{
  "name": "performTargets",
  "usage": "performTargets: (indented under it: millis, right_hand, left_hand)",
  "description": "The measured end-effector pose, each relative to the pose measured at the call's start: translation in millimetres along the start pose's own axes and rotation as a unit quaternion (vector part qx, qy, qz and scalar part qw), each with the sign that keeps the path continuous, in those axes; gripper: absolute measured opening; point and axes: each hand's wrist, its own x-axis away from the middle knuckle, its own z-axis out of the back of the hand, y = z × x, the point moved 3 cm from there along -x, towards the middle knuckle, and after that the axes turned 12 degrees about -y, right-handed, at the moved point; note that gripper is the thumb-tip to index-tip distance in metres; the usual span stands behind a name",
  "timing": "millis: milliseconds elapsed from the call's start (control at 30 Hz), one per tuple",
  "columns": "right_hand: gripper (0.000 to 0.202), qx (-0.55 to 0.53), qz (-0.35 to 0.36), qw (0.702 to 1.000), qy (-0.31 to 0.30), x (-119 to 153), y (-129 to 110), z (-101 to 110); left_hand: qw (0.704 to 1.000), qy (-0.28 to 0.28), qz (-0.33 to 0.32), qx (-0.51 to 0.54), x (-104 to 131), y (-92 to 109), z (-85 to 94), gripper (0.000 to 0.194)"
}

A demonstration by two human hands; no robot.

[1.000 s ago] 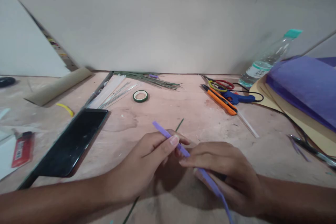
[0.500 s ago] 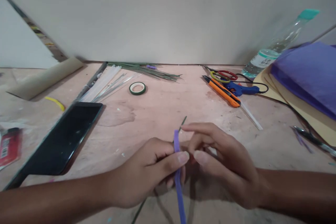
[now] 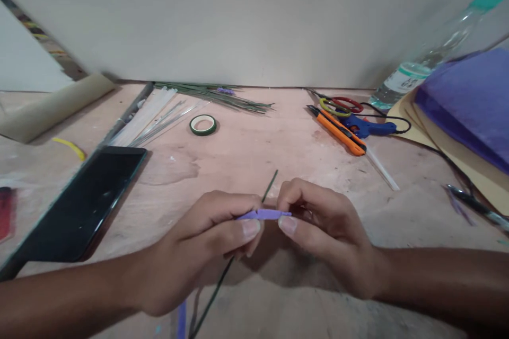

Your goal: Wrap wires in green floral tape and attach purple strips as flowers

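Observation:
A narrow purple strip lies sideways between my two hands. My left hand pinches it between thumb and fingers. The thumb and forefinger of my right hand are closed on the strip's right end. A thin green stem slants behind the strip, its tip rising past it and its lower part coming out beneath my left hand. Where strip and stem meet is hidden by the left fingers. Another length of purple strip hangs below my left wrist.
Beyond my hands lie a roll of green tape, green stems and clear sticks. A phone is at left. To the right are an orange cutter, a blue glue gun, a bottle and purple sheets.
The purple strip has turned from upright to sideways. My right hand has closed on its end. The view has shifted slightly, and more of the green stem shows.

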Motion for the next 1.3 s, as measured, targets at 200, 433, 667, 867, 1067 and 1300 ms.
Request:
performTargets:
  millis: [200,433,667,867,1067,1300]
  right_hand:
    - [0.014,-0.015,0.044,0.998,-0.041,0.0,-5.1,-4.2]
    - [0.009,0.074,0.116,0.99,-0.004,2.0,-10.8,1.5]
    - [0.017,0.115,0.136,0.984,-0.007,0.9,-8.5,4.1]
    - [0.018,0.136,0.152,0.979,-0.001,-1.4,-10.4,5.7]
    - [0.012,0.138,0.145,0.979,0.027,-0.9,-13.0,7.0]
    - [0.007,0.094,0.131,0.987,0.026,1.0,-8.8,6.5]
  left_hand:
    - [0.999,0.048,0.005,-0.009,4.1,-0.5,-3.1,0.028]
    - [0.997,0.024,-0.027,-0.073,0.1,0.2,-4.6,0.024]
    - [0.997,0.023,-0.04,-0.063,-0.5,0.4,-2.7,0.026]
    - [0.999,0.019,-0.024,-0.033,0.2,2.5,-2.7,0.026]
    - [0.998,0.048,-0.015,-0.037,-1.7,5.3,-0.7,0.025]
    - [0.996,0.068,-0.018,-0.047,-2.0,6.1,-2.0,0.024]
